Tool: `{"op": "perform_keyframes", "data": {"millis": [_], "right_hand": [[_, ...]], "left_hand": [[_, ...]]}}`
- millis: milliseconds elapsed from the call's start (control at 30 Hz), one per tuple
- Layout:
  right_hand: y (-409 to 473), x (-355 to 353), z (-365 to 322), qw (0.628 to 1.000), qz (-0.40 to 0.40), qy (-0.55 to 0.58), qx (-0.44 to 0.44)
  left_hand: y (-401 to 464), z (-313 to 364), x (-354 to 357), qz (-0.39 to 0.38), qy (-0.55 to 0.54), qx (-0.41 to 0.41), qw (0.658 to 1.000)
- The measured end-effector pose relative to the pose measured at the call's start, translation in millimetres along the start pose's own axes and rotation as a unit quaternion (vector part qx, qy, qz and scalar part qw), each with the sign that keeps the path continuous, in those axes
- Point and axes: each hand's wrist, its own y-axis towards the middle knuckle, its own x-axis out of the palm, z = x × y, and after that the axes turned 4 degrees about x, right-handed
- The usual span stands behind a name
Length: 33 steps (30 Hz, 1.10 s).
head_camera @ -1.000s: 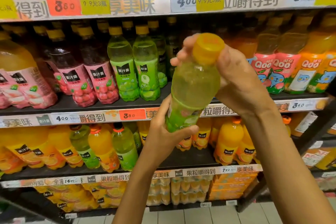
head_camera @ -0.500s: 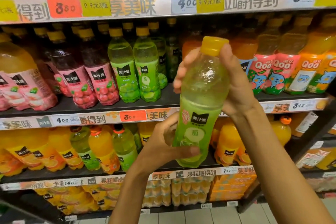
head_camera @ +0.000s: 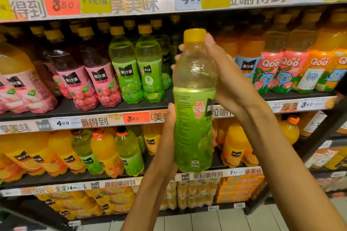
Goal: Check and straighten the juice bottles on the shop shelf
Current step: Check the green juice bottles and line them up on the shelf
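Note:
I hold a green juice bottle (head_camera: pixel 194 110) with a yellow cap upright in front of the shop shelf (head_camera: pixel 112 108). My right hand (head_camera: pixel 227 82) wraps the bottle's clear upper part from the right, fingers behind it. My left hand (head_camera: pixel 169 137) grips the lower labelled part from the left. The label's small-print side faces me. On the middle shelf, two matching green bottles (head_camera: pixel 139 69) stand upright beside a gap behind the held bottle.
Pink-labelled bottles (head_camera: pixel 90 80) stand left of the green ones, Qoo bottles (head_camera: pixel 281 69) on the right. Orange and green bottles (head_camera: pixel 105 152) fill the shelf below, packed cartons (head_camera: pixel 197 193) the bottom one. Price strips (head_camera: pixel 131 2) run along each shelf edge. Tiled floor lies below.
The bottle has gone from tilted to upright and turned about its axis, so its front logo now faces right. Both hands shifted lower on it.

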Motion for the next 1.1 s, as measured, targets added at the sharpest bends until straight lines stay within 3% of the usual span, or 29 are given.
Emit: {"op": "perform_keyframes", "data": {"millis": [67,133,233,333,433,600,767,867,1100], "right_hand": [[1,5,3,0.998,-0.032,0.056,0.026],[1,7,5,0.997,-0.025,0.073,0.022],[-2,7,8,0.998,0.055,0.007,-0.025],[0,11,9,0.988,0.127,-0.068,-0.049],[1,10,8,0.990,0.092,-0.100,-0.030],[3,9,8,1.000,-0.013,0.012,0.024],[14,6,15,0.990,0.033,0.090,0.105],[19,1,21,0.981,0.061,0.089,0.159],[23,-6,29,0.979,0.066,0.086,0.172]], "left_hand": [[1,-3,1,-0.009,-0.001,-0.026,1.000],[5,-6,1,0.046,0.039,-0.013,0.998],[5,-5,-1,0.152,0.127,0.052,0.979],[4,-7,5,0.175,0.177,0.078,0.965],[5,-10,10,0.213,0.140,0.075,0.964],[-3,-2,10,0.084,0.018,0.012,0.996],[-10,-2,13,0.037,-0.066,-0.039,0.996],[-12,3,17,0.038,-0.099,-0.057,0.993],[-12,8,21,0.065,-0.123,-0.091,0.986]]}}
